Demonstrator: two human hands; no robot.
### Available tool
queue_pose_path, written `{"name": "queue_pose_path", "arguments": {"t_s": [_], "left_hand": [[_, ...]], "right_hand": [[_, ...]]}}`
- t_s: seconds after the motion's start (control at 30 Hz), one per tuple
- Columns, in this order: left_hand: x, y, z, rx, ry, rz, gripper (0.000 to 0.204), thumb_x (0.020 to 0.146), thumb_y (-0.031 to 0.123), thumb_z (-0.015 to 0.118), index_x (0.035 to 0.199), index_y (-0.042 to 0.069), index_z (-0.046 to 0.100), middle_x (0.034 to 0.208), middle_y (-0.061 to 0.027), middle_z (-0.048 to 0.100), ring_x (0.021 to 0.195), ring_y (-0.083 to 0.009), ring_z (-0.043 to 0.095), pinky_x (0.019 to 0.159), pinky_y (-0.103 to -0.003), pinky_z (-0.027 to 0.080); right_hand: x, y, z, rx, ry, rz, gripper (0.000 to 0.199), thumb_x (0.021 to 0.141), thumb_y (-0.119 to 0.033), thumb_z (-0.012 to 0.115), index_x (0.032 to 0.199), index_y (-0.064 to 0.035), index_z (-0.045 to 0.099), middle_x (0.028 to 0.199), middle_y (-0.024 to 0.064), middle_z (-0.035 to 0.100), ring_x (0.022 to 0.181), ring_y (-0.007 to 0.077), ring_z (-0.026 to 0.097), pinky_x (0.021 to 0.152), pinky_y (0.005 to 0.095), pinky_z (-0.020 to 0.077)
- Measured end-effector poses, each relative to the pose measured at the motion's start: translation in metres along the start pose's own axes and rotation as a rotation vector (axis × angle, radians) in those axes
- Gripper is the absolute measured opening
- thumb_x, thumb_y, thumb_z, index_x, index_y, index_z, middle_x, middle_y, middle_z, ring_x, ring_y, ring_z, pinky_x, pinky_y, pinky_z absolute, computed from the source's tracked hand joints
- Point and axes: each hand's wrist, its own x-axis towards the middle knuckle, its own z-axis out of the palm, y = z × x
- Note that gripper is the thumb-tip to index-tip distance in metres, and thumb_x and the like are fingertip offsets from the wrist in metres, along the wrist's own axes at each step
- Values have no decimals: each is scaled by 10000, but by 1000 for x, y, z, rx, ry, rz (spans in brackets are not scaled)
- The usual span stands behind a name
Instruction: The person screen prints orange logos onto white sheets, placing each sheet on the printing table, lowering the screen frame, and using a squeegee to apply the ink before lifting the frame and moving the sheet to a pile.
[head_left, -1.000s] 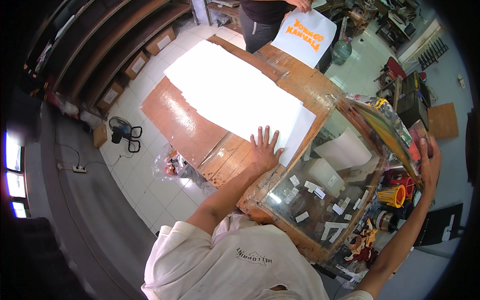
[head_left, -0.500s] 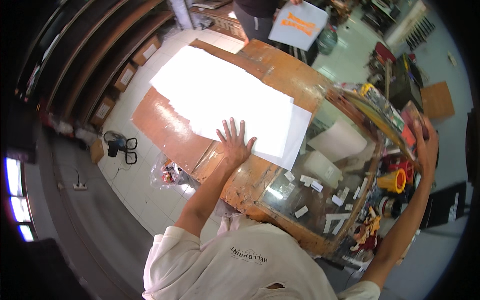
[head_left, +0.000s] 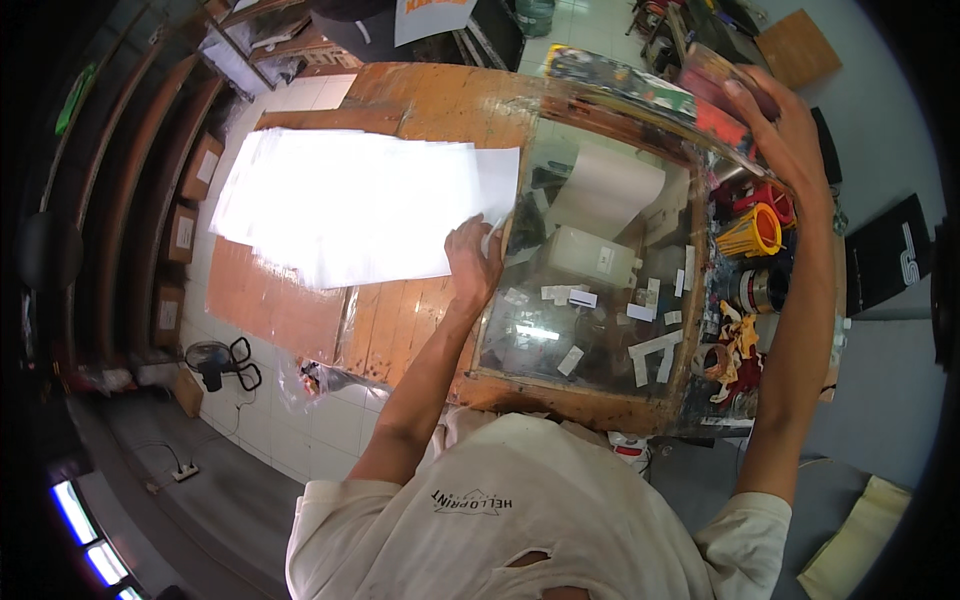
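Note:
A stack of white paper sheets (head_left: 350, 205) lies on the worn wooden table (head_left: 430, 95). My left hand (head_left: 472, 262) rests at the stack's near right corner, with its fingers curled on the edge of a sheet, right beside the glass panel (head_left: 600, 280) set into the table. My right hand (head_left: 785, 125) is stretched out to the table's far right side. Its fingers are closed on a paint-stained reddish wooden piece (head_left: 715, 85) there.
Under the glass lie paper scraps and a pale box (head_left: 580, 255). A yellow ribbed cone (head_left: 750, 232) and paint-smeared clutter sit at the right edge. Another person with a white printed sheet (head_left: 430, 15) stands beyond the table. A floor fan (head_left: 215, 360) and shelves with cardboard boxes (head_left: 200, 165) are on the left.
My left hand went from lying flat with spread fingers on the paper to curling at the stack's corner. My right hand stays at the far right edge. The view has shifted.

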Motion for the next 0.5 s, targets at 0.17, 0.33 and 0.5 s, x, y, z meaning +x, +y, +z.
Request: {"name": "queue_pose_path", "arguments": {"t_s": [0.17, 0.33, 0.5], "left_hand": [[-11, 6, 24, 135, -383, 57, 530, 1012, 410, 620, 1404, 54, 597, 1558, -280, 447, 1545, -467, 237, 1228, -676, 109], [-20, 29, 85, 453, -309, 232, 589, 1056, 414, 492, 1536, 72, 483, 1637, -294, 307, 1535, -561, 145, 1178, -775, 56], [-16, 72, 163, 420, -396, 405, 598, 1061, 436, 459, 1554, 97, 472, 1663, -261, 274, 1544, -542, 145, 1181, -773, 65]], "right_hand": [[8, -8, -5, -7, -47, 32, 691, 918, -638, 653, 1302, -67, 703, 1170, 184, 746, 1053, 287, 715, 952, 383, 506], [16, -17, -26, -95, -69, -16, 503, 1000, -529, 593, 928, -59, 759, 670, 41, 739, 748, 185, 747, 778, 386, 573], [18, -12, -40, 76, -227, -30, 450, 999, -465, 575, 895, -68, 759, 713, 40, 744, 753, 150, 715, 774, 381, 580]]}}
